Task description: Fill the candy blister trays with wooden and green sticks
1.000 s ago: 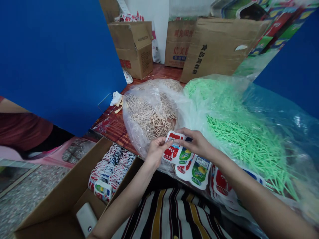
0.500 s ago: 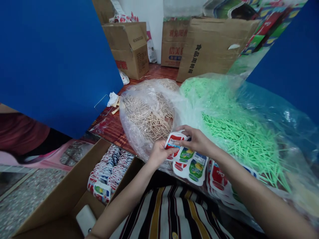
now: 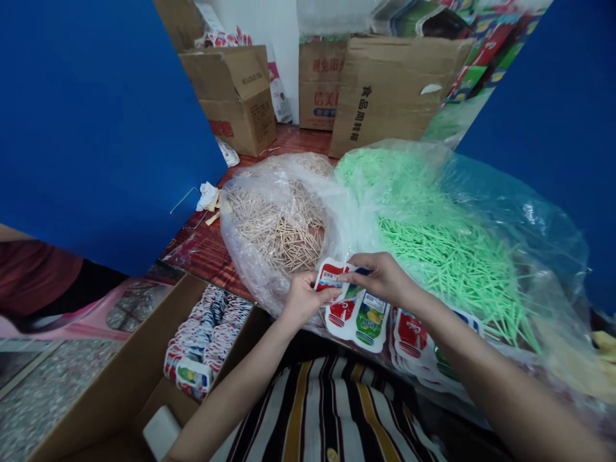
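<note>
Just below the middle of the frame, both hands meet on one small printed packet (image 3: 333, 277), red and white with a label panel facing up. The left hand (image 3: 301, 298) pinches its lower left edge between thumb and fingers (image 3: 321, 292), and the right hand (image 3: 382, 277) closes thumb and forefinger on its right end, so the packet lies between the two grips with its long axis running roughly left to right, tilted a little upward to the right. Both hands are equally on it; neither is free. Directly under it, touching or nearly so, lies a fanned strip of packets (image 3: 359, 316) in red and green, trailing to the lower right under the right forearm. Above the hands sit a clear bag of pale wooden sticks (image 3: 276, 221) and a bag of green sticks (image 3: 443, 247) on the worktop (image 3: 212, 247). At lower left, an open cardboard box (image 3: 129, 378) holds rows of packets.
</note>
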Available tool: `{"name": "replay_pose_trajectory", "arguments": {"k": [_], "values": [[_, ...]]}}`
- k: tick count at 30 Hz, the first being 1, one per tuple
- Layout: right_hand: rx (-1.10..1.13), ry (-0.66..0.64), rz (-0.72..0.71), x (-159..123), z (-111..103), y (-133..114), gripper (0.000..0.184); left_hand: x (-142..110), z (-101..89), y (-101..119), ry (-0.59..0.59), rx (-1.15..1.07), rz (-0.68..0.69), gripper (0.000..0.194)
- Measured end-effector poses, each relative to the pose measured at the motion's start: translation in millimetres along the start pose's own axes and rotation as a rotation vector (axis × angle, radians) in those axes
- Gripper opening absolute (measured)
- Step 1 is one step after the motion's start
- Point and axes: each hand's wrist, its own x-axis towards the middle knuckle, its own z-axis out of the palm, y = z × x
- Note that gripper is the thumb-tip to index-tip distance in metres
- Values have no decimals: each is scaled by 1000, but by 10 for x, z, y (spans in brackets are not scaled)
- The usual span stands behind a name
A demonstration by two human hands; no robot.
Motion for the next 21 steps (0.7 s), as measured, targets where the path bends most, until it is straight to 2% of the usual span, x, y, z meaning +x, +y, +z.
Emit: {"name": "replay_pose_trajectory", "arguments": {"k": [2, 4, 7, 13, 21], "values": [[-16, -2, 18, -27, -16, -16, 33, -15, 16, 31, -111, -12, -47, 37], [24, -1, 36, -60, -32, -17, 35, -22, 37, 53, -171, -23, -81, 40], [53, 33, 46, -126, -57, 32, 34, -2, 79, 42, -102, -31, -38, 32], [-80, 77, 138, -290, -52, 165, 36, 62, 205, -80, 13, 5, 90, 11], [-102, 171, 179, -430, 45, 284, 39, 30, 412, -100, 16, -45, 8, 21]]}}
